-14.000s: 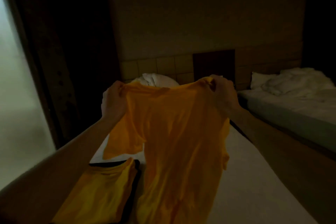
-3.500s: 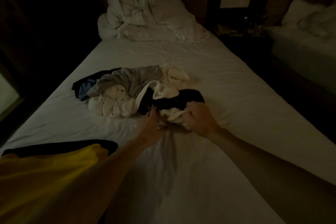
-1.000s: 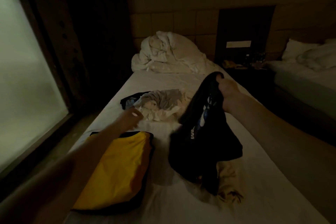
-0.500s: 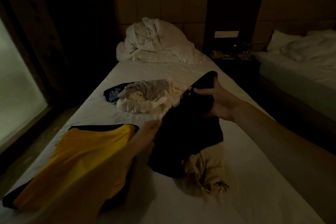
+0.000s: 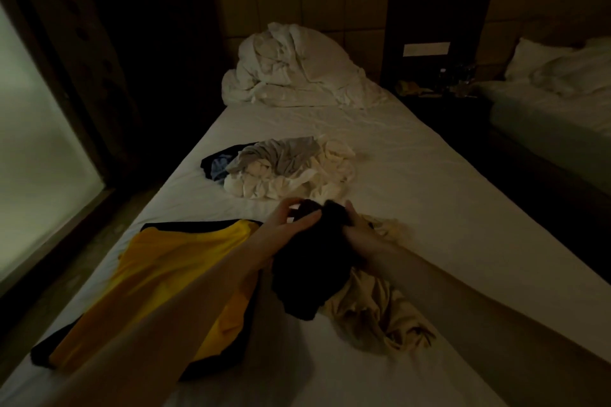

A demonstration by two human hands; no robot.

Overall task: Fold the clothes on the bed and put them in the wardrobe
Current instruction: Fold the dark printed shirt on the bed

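A black garment (image 5: 312,269) hangs bunched just above the white bed (image 5: 439,205). My left hand (image 5: 286,225) grips its upper left edge and my right hand (image 5: 358,235) grips its upper right edge. Under it lies a crumpled beige garment (image 5: 380,311). A folded yellow shirt (image 5: 158,277) rests on a folded black piece at the near left. Farther up the bed sits a pile of loose clothes (image 5: 281,168), grey, cream and dark blue. The wardrobe is out of view.
A bunched white duvet (image 5: 297,69) fills the head of the bed. A dark nightstand (image 5: 436,92) with small items stands to the right, then a second bed (image 5: 555,109). A bright window (image 5: 36,149) and dark floor lie to the left.
My right hand has lowered the black garment toward the bed. My left hand has come across and taken hold of it too.
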